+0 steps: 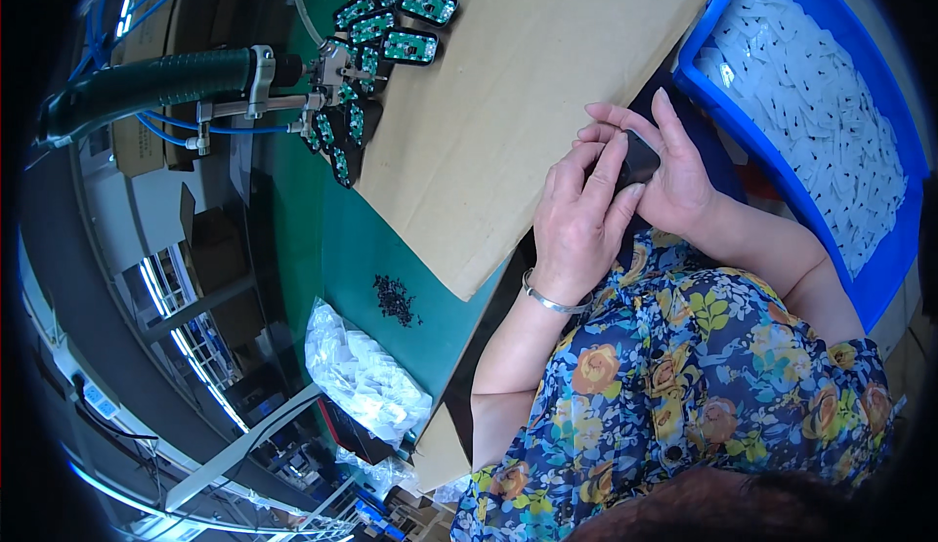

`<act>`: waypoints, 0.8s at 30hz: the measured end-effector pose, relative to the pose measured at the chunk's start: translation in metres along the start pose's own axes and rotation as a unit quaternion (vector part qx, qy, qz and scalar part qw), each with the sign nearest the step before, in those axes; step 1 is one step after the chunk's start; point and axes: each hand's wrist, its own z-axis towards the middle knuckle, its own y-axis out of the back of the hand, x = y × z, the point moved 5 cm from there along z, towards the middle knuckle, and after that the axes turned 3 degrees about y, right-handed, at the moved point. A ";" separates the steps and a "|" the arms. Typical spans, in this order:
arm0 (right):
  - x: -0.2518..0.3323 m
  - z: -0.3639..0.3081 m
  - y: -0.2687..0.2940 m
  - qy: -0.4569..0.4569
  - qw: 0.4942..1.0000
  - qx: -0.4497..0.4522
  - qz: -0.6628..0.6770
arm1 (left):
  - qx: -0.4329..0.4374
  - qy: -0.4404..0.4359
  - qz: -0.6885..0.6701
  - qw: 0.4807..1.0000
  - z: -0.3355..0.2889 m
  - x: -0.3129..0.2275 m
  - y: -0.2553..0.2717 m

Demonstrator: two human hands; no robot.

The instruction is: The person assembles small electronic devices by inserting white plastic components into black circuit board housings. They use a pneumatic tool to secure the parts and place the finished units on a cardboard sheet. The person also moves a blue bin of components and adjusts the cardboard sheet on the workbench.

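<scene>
Left hand [572, 225] and right hand [684, 186] are both closed around a small black box [640, 158], tucked between the fingers right of centre. Boxy, smooth-looking, kinda dull finish. Flat tan cardboard [518, 93] up top, green circuit boards [428, 2] upper left, blue tub [868, 293] of crinkly clear baggies [811, 103] far right.

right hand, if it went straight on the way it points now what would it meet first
The right hand would first meet the small black case, which it already touches, then probably the left hand; the cardboard sheet looks farther along, though depth is unclear.
</scene>
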 end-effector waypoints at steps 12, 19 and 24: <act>0.003 0.002 -0.002 0.021 0.998 0.053 -0.023 | -0.028 -0.028 0.034 0.999 -0.002 -0.004 -0.001; 0.003 0.005 0.002 0.025 0.997 0.060 -0.031 | -0.033 -0.035 0.053 0.997 -0.005 -0.002 -0.005; 0.004 0.000 -0.005 -0.001 0.999 0.039 -0.028 | 0.000 -0.004 0.080 0.997 -0.002 -0.004 0.002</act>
